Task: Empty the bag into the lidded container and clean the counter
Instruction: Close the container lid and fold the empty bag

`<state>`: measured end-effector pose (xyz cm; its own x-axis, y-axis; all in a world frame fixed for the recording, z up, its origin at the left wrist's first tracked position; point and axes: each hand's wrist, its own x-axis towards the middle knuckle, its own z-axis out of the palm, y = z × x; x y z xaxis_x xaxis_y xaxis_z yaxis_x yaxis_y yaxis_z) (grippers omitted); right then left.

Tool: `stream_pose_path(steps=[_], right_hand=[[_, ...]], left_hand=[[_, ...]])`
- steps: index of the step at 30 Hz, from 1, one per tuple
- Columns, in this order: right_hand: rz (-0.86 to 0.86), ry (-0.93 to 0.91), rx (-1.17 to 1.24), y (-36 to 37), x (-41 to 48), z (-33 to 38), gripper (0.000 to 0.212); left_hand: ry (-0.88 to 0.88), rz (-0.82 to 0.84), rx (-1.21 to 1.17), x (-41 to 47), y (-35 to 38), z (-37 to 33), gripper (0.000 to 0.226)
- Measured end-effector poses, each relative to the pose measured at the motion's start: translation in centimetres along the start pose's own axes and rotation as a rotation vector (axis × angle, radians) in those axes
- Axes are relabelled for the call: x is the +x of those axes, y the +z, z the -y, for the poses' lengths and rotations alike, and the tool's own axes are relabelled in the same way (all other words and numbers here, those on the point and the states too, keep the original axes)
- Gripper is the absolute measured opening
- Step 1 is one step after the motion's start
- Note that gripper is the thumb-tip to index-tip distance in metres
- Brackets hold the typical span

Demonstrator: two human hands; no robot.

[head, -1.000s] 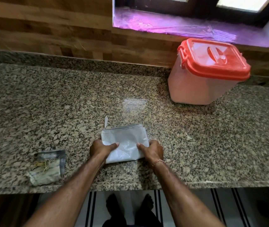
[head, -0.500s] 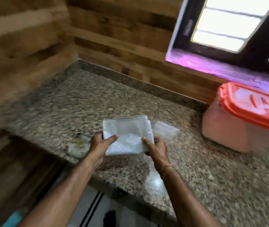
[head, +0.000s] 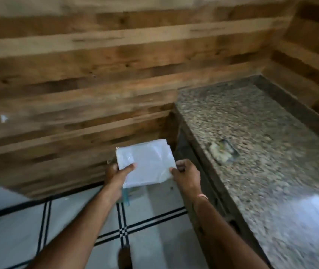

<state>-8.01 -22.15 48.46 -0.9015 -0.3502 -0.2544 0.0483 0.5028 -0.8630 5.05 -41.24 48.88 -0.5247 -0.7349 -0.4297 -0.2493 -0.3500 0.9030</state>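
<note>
A folded white bag (head: 147, 162) is held flat in the air in front of me, off the counter and above the tiled floor. My left hand (head: 116, 173) pinches its left edge with the thumb on top. My right hand (head: 186, 172) pinches its right edge. The granite counter (head: 271, 152) runs along the right side of the view. The lidded container is out of view.
A small crumpled clear packet (head: 224, 151) lies on the counter near its left end. A wood-plank wall (head: 96, 84) fills the view ahead. White floor tiles with black stripes (head: 123, 232) lie below. Something teal (head: 126, 197) shows under the bag.
The bag has been lifted off the counter and carried left, with the view turned left toward the wall. The red-lidded container has left the view.
</note>
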Motion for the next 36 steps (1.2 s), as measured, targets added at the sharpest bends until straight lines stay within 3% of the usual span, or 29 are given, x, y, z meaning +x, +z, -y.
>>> stream_pose_path(steps=[4, 7, 15, 18, 21, 24, 27, 29, 31, 36], right_hand=[[0.115, -0.009, -0.086, 8.8, 0.3, 2.0, 0.029], [0.171, 0.017, -0.15, 16.0, 0.8, 1.9, 0.02], [0.216, 0.09, -0.126, 31.8, 4.5, -5.8, 0.006], [0.175, 0.249, -0.023, 36.4, 7.4, -11.5, 0.021], [0.112, 0.332, -0.116, 41.3, 11.5, -19.3, 0.032], [0.251, 0.475, -0.276, 46.0, 15.2, -26.1, 0.042], [0.4, 0.643, -0.237, 50.1, 17.7, -32.1, 0.083], [0.478, 0.723, -0.188, 52.6, 19.0, -35.0, 0.095], [0.506, 0.747, -0.148, 54.9, 20.4, -37.4, 0.085], [0.4, 0.623, 0.05, 57.5, 21.9, -39.5, 0.028]], left_hand=[[-0.061, -0.153, -0.079, 2.4, -8.8, 1.8, 0.029], [-0.126, -0.277, -0.107, 5.2, -14.3, 4.6, 0.026], [-0.319, -0.391, -0.12, 15.2, -21.2, 14.9, 0.031], [-0.351, -0.404, -0.139, 19.4, -21.6, 20.3, 0.024], [-0.387, -0.438, -0.151, 24.2, -21.9, 26.6, 0.037], [-0.4, -0.46, -0.196, 28.8, -21.8, 32.1, 0.044], [-0.402, -0.48, -0.23, 33.3, -21.7, 36.8, 0.039], [-0.409, -0.48, -0.254, 36.0, -21.7, 39.6, 0.032], [-0.407, -0.473, -0.282, 38.2, -21.6, 41.6, 0.03], [-0.402, -0.439, -0.301, 41.1, -21.2, 43.0, 0.037]])
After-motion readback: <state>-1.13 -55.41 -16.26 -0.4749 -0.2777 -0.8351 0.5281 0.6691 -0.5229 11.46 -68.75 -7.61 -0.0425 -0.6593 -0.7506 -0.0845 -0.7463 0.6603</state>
